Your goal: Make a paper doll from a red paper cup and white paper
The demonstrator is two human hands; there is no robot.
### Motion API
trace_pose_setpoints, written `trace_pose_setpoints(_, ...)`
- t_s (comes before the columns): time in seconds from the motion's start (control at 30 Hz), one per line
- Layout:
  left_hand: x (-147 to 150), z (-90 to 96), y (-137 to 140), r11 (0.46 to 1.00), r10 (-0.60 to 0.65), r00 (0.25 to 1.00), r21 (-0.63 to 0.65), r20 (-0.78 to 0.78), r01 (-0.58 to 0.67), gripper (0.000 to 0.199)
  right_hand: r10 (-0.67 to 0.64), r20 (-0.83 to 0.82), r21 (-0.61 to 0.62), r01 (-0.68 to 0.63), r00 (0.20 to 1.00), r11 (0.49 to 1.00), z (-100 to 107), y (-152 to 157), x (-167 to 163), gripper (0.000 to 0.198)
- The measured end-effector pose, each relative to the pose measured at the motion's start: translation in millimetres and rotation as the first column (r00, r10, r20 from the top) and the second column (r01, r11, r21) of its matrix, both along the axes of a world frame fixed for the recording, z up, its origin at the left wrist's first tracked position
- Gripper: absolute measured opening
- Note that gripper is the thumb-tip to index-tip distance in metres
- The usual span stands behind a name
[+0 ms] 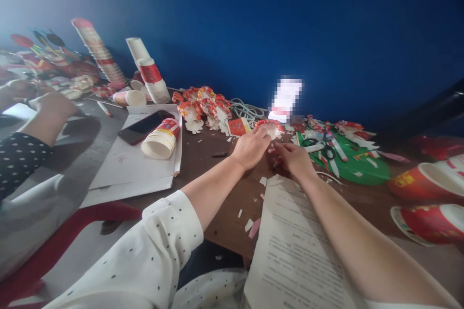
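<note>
My left hand (253, 146) is closed on a red-and-white cut paper-cup piece (272, 128) above the far part of the brown table. Part of the piece is hidden behind the fingers. Close beside it, my right hand (294, 158) has its fingers curled and pressed together; what they hold, if anything, I cannot make out. A similar cluster of curled red-and-white paper pieces (212, 106) lies to the left. Under my right forearm is a printed sheet (293, 246). Black-handled scissors (326, 148) rest on a green round board (368, 171) to the right.
Stacked paper cups (154, 79) stand by the blue wall (232, 24). A phone (145, 128) and nested cups (161, 140) lie on a white folder (119, 164). Red cups (427, 222) lie at right. Another person's hand (54, 108) is at left. Paper scraps dot the table.
</note>
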State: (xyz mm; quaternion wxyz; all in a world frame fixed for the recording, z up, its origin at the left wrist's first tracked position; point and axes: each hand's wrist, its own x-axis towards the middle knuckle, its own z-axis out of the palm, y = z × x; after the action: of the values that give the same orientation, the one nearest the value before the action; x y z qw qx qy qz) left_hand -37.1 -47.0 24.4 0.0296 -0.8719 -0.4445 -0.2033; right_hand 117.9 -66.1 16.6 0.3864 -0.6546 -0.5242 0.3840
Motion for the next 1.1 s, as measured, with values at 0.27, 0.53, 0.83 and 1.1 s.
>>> trace_pose_setpoints(0.27, 11, 5.9, -16, 1.000, 0.013, 1.000, -0.001, 0.022, -0.013, 0.033, -0.195, -0.264, 0.010, 0.205, 0.945, 0.979, -8, 6, -15, 0.018)
trace_pose_setpoints(0.53, 26, -12.2, -16, 0.841, 0.396, 0.772, -0.534, 0.498, -0.086, 0.040, -0.286, -0.334, 0.024, 0.312, 0.898, 0.950, -7, 8, -5, 0.017)
trace_pose_setpoints(0.83, 36, -25.2, -3, 0.641, 0.688, 0.078, -0.655, 0.721, 0.400, 0.020, -0.111, -0.248, 0.078, 0.134, 0.962, 0.988, -23, 7, -9, 0.023)
trace_pose_setpoints(1.1, 37, -17.1, -3, 0.588, 0.764, -0.013, -0.687, 0.646, 0.428, 0.019, -0.092, -0.288, 0.094, 0.124, 0.953, 0.988, -19, 6, -11, 0.028)
